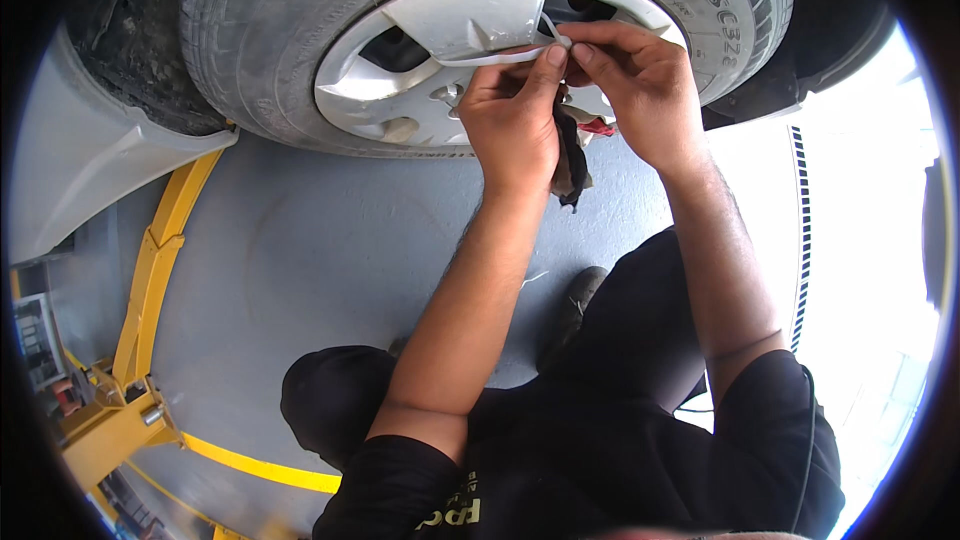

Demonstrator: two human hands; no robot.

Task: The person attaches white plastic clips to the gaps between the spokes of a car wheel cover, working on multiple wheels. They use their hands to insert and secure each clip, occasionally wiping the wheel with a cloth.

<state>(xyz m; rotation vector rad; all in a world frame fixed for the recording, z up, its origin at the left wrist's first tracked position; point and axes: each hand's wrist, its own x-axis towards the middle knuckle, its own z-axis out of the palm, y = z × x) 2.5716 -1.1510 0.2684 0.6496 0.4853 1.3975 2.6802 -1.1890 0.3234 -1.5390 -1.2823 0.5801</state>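
Observation:
In front of me is a car wheel with a silver, spoked face (pixel 455 20) inside a black tyre (pixel 240 50). My left hand (pixel 513 130) pinches a thin white cable tie (pixel 549 26) between thumb and fingers at the right part of the wheel face. My right hand (pixel 650 90) is closed on the same tie from the other side, fingertips touching those of the left. Beneath the fingers hangs a crumpled dark rag (pixel 572 155) with beige and red bits; which hand carries it I cannot tell.
A yellow lift arm (pixel 155 280) stands at the left, below a light-coloured body panel (pixel 100 160). My dark shoe (pixel 575 315) rests on the grey floor (pixel 330 240), near a small white scrap (pixel 535 278). A yellow floor line (pixel 265 467) runs at the lower left.

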